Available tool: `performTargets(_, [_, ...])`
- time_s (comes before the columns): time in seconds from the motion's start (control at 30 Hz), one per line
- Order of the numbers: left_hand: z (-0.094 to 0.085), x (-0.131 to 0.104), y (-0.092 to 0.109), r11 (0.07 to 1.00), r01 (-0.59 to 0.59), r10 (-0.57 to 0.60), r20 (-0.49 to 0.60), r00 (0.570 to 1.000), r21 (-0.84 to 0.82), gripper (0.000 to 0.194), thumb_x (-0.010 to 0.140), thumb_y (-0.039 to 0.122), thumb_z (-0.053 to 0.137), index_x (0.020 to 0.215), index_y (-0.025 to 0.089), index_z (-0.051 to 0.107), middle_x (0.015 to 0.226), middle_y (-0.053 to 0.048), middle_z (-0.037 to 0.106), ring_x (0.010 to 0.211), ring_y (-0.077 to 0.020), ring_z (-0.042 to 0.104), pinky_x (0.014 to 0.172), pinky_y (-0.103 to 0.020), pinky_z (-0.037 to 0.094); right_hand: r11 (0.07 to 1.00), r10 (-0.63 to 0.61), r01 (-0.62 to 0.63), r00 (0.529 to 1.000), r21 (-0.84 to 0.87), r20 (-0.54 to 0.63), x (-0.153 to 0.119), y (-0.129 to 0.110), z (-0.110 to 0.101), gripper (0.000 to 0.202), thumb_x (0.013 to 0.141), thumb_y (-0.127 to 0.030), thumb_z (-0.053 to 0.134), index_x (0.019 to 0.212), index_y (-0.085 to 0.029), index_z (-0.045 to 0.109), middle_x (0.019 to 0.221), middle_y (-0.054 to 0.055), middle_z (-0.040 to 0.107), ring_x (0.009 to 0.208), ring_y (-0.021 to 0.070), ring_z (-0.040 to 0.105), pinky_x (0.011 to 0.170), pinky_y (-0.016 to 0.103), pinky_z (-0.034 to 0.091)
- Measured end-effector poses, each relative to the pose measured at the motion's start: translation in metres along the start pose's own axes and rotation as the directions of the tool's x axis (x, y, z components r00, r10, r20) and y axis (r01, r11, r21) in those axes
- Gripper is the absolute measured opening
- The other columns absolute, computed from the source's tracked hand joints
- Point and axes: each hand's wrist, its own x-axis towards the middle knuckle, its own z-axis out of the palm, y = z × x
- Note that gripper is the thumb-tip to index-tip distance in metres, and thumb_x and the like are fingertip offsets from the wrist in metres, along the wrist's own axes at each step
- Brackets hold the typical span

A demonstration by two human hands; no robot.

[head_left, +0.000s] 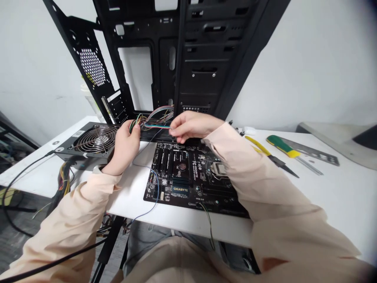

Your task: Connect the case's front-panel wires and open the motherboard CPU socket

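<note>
Thin coloured wires (159,126) stretch between my two hands, in front of the black computer case (197,88). My left hand (127,142) is closed on a bunched part of them, green and yellow strands showing above the thumb. At the other end, my right hand (191,126) pinches the strands between thumb and fingers; their tips are hidden there. More wires (160,112) loop behind into the case. Below my hands, a black Gigabyte motherboard (180,177) lies flat on the white table, partly covered by my right sleeve.
A power supply (96,141) with a round fan grille sits at the left, its cable bundle (64,177) hanging over the edge. Yellow-handled pliers (271,157), a green-yellow screwdriver (290,151) and a metal I/O plate (315,152) lie at the right. A blue wire (158,182) crosses the motherboard.
</note>
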Motion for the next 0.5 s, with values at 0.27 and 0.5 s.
performTargets(0.27, [0.001, -0.001, 0.009, 0.971, 0.172, -0.180, -0.031, 0.983, -0.164, 0.012, 0.087, 0.021, 0.049, 0.088, 0.015, 0.059, 0.055, 0.004, 0.046, 0.045, -0.0097, 0.043, 0.040, -0.019, 0.038, 0.929, -0.171, 0.211, 0.973, 0.303, -0.153, -0.010, -0.014, -0.011, 0.023, 0.087, 0.000, 0.049, 0.068, -0.011, 0.058, 0.058, -0.002, 0.062, 0.054, 0.0035, 0.063, 0.055, 0.011, 0.054])
performTargets(0.5, [0.003, 0.001, 0.015, 0.912, 0.242, -0.258, -0.005, 0.966, -0.331, 0.013, 0.089, 0.020, 0.044, 0.078, 0.018, 0.050, 0.055, 0.005, 0.040, 0.045, -0.0086, 0.039, 0.040, -0.017, 0.039, 0.988, -0.098, 0.114, 0.985, 0.107, -0.141, 0.018, -0.006, 0.023, 0.019, 0.077, 0.005, 0.057, 0.067, -0.011, 0.056, 0.062, -0.002, 0.060, 0.063, 0.0072, 0.066, 0.066, 0.018, 0.056])
